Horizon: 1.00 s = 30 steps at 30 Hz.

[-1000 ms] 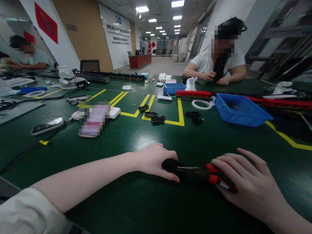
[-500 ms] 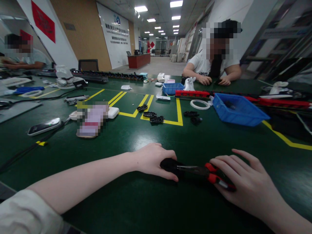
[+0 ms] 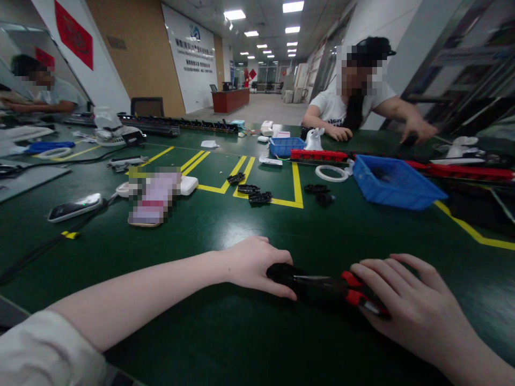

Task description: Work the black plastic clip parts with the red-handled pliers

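Note:
My left hand (image 3: 257, 268) grips a dark, rounded black part (image 3: 280, 273) between thumb and fingers, low over the green table. In my right hand (image 3: 410, 295) are long-nose pliers (image 3: 354, 289) with red and black handles, their jaws pointing left. The tips of the jaws meet the black part; how they bear on it is too dark to tell. The fingers of my right hand wrap round the handles. Farther out on the table lie several small black parts (image 3: 259, 198) by yellow tape lines.
A phone (image 3: 151, 198), a white case (image 3: 188, 186) and a dark-faced device (image 3: 75, 207) lie at left. A blue bin (image 3: 396, 185) with dark pieces and a white ring (image 3: 332, 173) are at right. Across the table sits a person (image 3: 341, 110); another (image 3: 52, 91) is far left.
The right hand and the pliers have shifted slightly right and down, while the left hand is almost still. Across the table, the person's one arm has stretched out toward the right side.

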{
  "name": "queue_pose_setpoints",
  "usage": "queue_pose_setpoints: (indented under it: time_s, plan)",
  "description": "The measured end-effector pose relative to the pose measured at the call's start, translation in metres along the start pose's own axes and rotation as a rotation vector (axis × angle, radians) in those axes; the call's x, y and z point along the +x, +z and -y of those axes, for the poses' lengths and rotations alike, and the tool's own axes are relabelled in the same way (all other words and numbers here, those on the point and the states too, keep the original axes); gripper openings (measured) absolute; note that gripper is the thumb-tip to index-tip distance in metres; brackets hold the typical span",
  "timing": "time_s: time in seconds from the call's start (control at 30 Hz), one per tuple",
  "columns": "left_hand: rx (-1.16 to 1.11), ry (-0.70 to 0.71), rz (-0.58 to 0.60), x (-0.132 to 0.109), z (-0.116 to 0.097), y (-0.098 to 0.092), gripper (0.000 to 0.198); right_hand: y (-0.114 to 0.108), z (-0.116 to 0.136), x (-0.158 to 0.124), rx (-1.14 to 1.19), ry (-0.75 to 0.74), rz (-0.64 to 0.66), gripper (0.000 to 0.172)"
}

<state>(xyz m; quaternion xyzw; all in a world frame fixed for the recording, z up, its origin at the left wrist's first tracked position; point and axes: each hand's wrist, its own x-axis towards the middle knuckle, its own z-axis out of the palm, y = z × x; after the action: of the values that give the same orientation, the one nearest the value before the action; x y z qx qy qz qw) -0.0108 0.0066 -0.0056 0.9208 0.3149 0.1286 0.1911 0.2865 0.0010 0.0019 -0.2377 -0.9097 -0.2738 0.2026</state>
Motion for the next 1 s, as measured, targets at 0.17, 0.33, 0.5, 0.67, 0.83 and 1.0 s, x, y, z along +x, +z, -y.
queue_pose_setpoints:
  time_s: [0.17,0.33,0.5,0.67,0.83,1.0]
  plan:
    - [0.013,0.016,-0.001,0.001,0.000,0.000,0.045,-0.001,0.003,0.000,-0.052,0.015,-0.011,0.024]
    - [0.017,0.009,0.004,0.001,0.001,0.001,0.046,0.000,0.000,-0.001,0.014,-0.007,-0.005,0.022]
    - [0.025,-0.002,0.007,0.001,0.000,0.001,0.047,0.002,-0.002,-0.004,0.059,-0.007,-0.005,0.023]
    - [0.012,-0.009,-0.019,0.000,-0.001,0.001,0.047,0.003,-0.004,-0.006,0.064,0.020,0.005,0.024]
    - [0.007,-0.019,0.001,0.000,-0.001,0.000,0.048,0.004,-0.006,-0.009,0.066,0.021,0.011,0.024]
    - [0.032,-0.026,0.010,0.000,-0.002,-0.001,0.048,0.006,-0.005,-0.011,0.105,0.034,0.031,0.025]
